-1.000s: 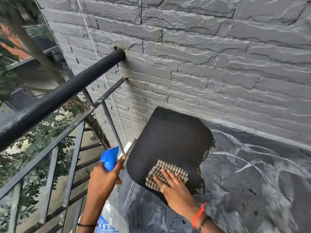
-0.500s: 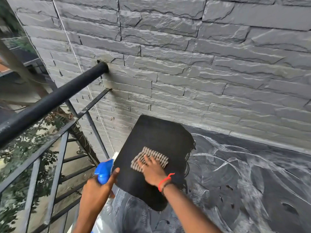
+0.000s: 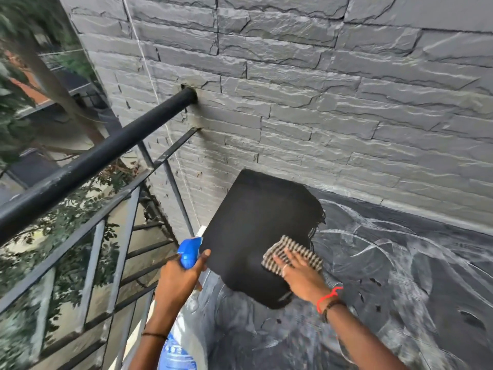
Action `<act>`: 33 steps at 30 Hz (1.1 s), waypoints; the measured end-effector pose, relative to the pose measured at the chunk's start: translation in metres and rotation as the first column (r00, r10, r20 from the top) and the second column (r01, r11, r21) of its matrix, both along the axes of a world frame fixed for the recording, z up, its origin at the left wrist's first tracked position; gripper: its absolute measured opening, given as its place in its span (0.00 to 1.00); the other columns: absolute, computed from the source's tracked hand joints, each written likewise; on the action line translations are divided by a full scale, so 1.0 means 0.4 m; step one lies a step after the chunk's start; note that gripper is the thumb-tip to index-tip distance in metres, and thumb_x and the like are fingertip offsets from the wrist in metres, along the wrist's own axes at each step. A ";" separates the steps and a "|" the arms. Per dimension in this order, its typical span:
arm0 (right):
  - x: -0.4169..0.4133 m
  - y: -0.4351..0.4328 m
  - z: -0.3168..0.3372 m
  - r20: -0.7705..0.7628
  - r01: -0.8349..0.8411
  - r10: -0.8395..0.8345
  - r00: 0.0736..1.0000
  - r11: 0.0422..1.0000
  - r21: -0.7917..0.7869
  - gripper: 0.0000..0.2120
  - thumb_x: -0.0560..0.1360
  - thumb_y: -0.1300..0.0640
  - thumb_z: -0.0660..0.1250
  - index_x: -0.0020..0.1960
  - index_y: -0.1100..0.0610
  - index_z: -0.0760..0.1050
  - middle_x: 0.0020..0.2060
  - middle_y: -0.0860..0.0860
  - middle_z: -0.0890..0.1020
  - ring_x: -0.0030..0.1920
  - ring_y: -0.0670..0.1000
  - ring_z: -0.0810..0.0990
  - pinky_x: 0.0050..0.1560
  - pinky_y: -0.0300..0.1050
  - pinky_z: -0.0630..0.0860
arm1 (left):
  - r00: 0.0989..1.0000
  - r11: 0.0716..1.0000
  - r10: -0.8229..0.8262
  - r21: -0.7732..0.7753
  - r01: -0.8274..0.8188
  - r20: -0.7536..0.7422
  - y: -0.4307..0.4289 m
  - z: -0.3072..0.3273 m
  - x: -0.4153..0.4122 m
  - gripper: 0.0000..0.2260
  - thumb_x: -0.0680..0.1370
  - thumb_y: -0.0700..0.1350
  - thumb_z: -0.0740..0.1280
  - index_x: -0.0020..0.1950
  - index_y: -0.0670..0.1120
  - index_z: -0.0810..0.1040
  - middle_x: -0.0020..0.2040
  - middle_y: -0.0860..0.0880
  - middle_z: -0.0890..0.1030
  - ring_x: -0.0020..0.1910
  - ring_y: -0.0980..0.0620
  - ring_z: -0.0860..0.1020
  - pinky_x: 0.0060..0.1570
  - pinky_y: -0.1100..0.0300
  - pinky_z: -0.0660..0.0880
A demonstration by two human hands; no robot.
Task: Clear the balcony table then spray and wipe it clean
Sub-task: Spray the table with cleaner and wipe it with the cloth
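A small black table top (image 3: 256,222) stands against the grey stone wall. On its right front part lies a checked cloth (image 3: 293,253), and my right hand (image 3: 301,276) presses flat on it with straight fingers. My left hand (image 3: 178,279) grips the neck of a clear spray bottle with a blue head (image 3: 189,251) just left of the table's edge; the blue-labelled bottle body (image 3: 178,353) hangs below my wrist.
A black round railing (image 3: 101,161) with grey bars (image 3: 117,252) runs along the left, trees beyond it. The stone wall (image 3: 320,102) closes the back. The dark floor (image 3: 400,289) to the right shows white swirl marks.
My right hand has slid the cloth from the table's middle to its right front side. My left hand with the bottle has stayed beside the table's left edge.
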State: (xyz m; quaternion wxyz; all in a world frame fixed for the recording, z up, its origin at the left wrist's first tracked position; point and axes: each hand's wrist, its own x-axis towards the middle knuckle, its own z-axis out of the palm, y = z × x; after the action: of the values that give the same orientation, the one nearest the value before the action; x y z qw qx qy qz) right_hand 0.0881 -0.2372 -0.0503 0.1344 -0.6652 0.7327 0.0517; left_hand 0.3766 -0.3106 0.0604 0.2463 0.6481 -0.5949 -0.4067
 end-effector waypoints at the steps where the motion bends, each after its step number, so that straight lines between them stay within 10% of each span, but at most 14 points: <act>1: -0.006 -0.018 -0.005 -0.010 0.001 -0.001 1.000 1.000 0.002 0.31 0.79 0.62 0.50 0.78 0.48 0.45 0.78 0.59 0.49 0.78 0.55 0.46 0.77 0.48 0.44 | 1.000 1.000 0.005 0.006 -0.005 0.005 0.007 -0.005 0.006 0.20 0.74 0.62 0.67 0.35 0.46 0.83 0.21 0.48 0.80 0.26 0.60 0.79 0.36 0.61 0.73; 33: 0.001 -0.068 0.020 -0.021 0.008 -0.004 1.000 0.980 0.198 0.29 0.80 0.63 0.48 0.78 0.53 0.41 0.77 0.61 0.47 0.78 0.53 0.42 0.78 0.48 0.40 | 0.991 0.979 -0.089 0.193 0.068 0.102 0.429 -0.030 -0.019 0.24 0.71 0.66 0.69 0.41 0.44 0.77 0.31 0.48 0.78 0.43 0.45 0.82 0.43 0.54 0.75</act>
State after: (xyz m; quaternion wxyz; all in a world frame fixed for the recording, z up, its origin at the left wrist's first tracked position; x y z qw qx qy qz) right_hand 0.0887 -0.2646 -0.0421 0.1926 -0.6458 0.7272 0.1307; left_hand 0.3691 -0.1390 0.0484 0.1342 0.6660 -0.5915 -0.4343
